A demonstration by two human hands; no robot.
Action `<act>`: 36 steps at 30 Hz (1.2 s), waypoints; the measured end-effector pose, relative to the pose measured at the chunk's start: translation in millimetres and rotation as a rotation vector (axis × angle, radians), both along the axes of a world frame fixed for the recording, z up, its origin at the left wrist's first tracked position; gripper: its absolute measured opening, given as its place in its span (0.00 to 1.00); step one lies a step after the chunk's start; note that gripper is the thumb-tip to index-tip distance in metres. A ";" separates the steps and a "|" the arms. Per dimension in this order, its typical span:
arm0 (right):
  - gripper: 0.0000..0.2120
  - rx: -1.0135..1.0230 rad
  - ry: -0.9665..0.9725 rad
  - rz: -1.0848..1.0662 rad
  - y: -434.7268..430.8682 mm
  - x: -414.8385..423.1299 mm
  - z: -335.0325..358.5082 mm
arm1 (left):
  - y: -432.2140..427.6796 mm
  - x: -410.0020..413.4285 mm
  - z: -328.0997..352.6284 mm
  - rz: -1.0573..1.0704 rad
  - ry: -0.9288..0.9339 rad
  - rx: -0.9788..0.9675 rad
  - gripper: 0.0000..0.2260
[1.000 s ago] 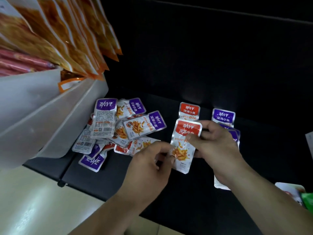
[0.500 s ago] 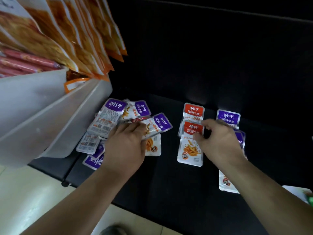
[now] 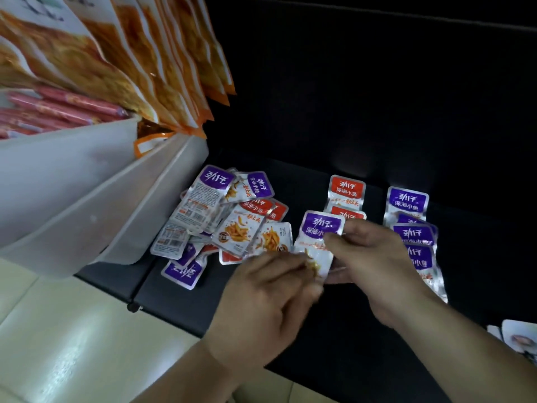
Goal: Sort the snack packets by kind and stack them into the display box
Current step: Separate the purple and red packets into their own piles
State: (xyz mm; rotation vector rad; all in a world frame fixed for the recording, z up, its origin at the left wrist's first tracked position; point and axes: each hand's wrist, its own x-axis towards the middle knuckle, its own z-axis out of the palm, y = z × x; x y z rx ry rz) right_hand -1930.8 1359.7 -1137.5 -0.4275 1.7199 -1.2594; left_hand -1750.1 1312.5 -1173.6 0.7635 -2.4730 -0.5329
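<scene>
A purple-topped snack packet (image 3: 318, 234) is held above the black surface between both hands. My left hand (image 3: 270, 298) pinches its lower edge, and my right hand (image 3: 374, 260) pinches its right side. A mixed pile of purple and red packets (image 3: 229, 222) lies to the left. Behind the held packet lies a short row of red packets (image 3: 347, 189). A row of purple packets (image 3: 409, 200) runs down the right, partly under my right wrist.
A white display bin (image 3: 87, 199) juts out at the left with red sausage sticks (image 3: 58, 112) inside. Large orange snack bags (image 3: 145, 59) hang above it. Pale floor tiles (image 3: 72, 344) lie below the black surface's front edge. Other packaging (image 3: 520, 338) shows at the right edge.
My left hand left the mixed pile carrying a purple packet and brought it to the middle. My right hand let go of the red packet in the red row and took the purple one's side.
</scene>
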 end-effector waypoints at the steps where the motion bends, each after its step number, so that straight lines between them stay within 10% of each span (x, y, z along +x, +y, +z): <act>1: 0.05 0.008 0.021 -0.002 2.1 -2.1 -1.1 | -9.5 4.4 -0.2 0.078 -0.019 -0.003 0.12; 7: 0.05 0.039 0.101 -0.038 8.0 -9.6 -6.3 | -61.6 21.7 -8.2 0.311 -0.538 -0.019 0.36; 10: 0.05 0.056 0.128 -0.047 10.4 -15.9 -7.5 | -64.4 18.5 -7.8 0.294 -0.573 -0.125 0.29; 27: 0.07 0.118 0.148 -0.040 44.2 -39.1 10.1 | -26.3 -10.2 49.6 0.144 0.105 -0.274 0.10; 36: 0.06 0.161 0.309 -0.101 103.5 -42.5 1.6 | 44.4 18.0 -21.8 -0.231 -0.073 -0.056 0.06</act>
